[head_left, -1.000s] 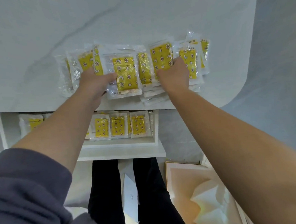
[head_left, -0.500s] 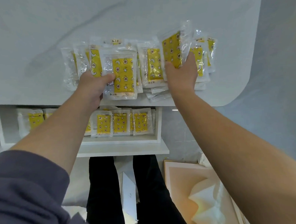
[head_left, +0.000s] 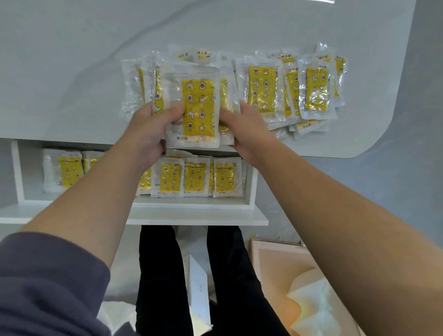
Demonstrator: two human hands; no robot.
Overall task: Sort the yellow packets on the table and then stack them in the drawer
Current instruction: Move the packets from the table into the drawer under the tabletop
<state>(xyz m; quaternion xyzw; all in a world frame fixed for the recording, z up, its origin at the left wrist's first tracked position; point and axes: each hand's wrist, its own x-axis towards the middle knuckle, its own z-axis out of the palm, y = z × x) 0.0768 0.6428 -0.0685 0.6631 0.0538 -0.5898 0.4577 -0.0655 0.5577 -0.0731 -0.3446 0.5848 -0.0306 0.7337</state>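
Left hand and right hand clamp a stack of packets by its sides, loose packets lying just right of the grip; squaring its edges between the palms first should let it settle neatly into the drawer below.

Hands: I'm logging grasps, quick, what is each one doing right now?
Left hand: closed, thumb pinching the packet bundle at its left edge.
Right hand: closed, gripping the same bundle's right edge.
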